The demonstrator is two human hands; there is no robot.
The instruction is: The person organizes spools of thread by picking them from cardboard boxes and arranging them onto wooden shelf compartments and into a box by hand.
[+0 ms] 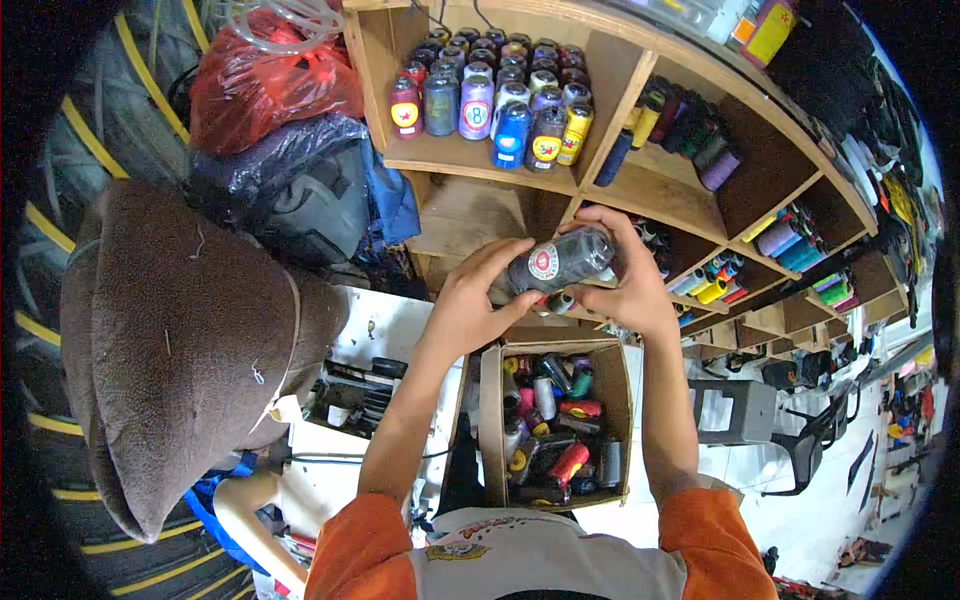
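A dark grey thread spool (577, 258) with a red and white round label, apparently in clear wrap, is held up between both hands. My left hand (478, 298) has its fingers round the label end, and my right hand (632, 275) grips the other end. Beneath the hands stands an open cardboard box (492, 425) with several spools in many colours inside, among them a red spool (568, 465). Behind the hands is a wooden shelf (470, 160), where several upright spools stand in rows in the upper left compartment.
More compartments with spools (715, 280) run down to the right. A brown cushion-like bundle (190, 340) fills the left side, below a red plastic bag (275, 85). A grey stool-like object (735, 411) stands right of the box. A black tray (350, 400) lies left of it.
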